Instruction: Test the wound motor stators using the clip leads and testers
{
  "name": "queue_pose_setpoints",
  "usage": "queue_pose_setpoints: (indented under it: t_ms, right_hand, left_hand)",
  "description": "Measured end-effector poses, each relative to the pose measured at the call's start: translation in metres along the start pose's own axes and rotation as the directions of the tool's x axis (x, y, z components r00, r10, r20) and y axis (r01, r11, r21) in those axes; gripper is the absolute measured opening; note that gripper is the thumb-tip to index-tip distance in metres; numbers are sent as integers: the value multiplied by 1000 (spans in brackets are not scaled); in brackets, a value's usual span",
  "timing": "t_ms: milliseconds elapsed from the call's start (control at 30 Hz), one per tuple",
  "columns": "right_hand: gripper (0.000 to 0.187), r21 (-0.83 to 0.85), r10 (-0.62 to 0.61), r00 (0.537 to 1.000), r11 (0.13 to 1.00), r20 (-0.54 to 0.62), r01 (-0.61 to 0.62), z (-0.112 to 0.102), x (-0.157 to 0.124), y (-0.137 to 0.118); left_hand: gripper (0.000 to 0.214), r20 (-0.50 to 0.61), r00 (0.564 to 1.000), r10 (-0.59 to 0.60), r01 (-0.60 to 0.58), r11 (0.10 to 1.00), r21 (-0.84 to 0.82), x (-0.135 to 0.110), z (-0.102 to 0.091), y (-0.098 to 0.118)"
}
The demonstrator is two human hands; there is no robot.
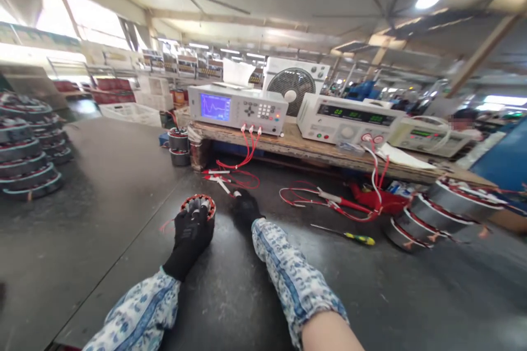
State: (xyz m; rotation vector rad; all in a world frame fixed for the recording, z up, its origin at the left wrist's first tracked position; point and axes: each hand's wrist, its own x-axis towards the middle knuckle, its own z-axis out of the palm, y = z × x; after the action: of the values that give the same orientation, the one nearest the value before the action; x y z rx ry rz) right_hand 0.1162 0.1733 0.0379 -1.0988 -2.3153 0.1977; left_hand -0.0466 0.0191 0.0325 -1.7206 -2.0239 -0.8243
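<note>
A round motor stator (205, 205) with copper windings and red leads sits on the dark table in front of me. My left hand (189, 230), in a black glove, is wrapped over its near side. My right hand (245, 209), also gloved in black, lies just right of the stator with its fingers closed at a white-tipped test probe (224, 185) on a red lead. Both forearms wear blue-and-white patterned sleeves.
A wooden shelf (288, 145) carries a tester with a blue screen (236, 108), a fan (294, 85) and two more meters (348, 119). Red clip leads (329, 200) and a screwdriver (349, 236) lie at the right. Stators are stacked at the left (28, 148) and right (444, 208). A person sits at the far right.
</note>
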Motion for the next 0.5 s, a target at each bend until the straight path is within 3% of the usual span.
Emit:
queue_pose_setpoints:
  t_ms: [133, 200, 267, 367, 500]
  right_hand:
    - [33, -6, 14, 999, 1000, 52, -14, 2, -21, -8]
    - [27, 8, 5, 996, 1000, 84, -5, -6, -55, -12]
    - [22, 26, -9, 993, 1000, 117, 6, -18, -100, -19]
    - [16, 77, -41, 983, 997, 179, 27, -44, -171, -31]
    - [28, 167, -42, 955, 986, 295, -9, -92, -225, -33]
  left_hand:
    - [59, 14, 986, -166, 166, 986, -29, 8, -4, -1]
    - [64, 86, 962, -258, 267, 957, -114, 14, -8, 1]
    - [65, 157, 942, -295, 331, 892, -309, 20, -12, 6]
    - [53, 255, 947, -194, 317, 678, -664, 27, -28, 18]
    - [53, 323, 945, -39, 314, 378, -871, 35, -68, 24]
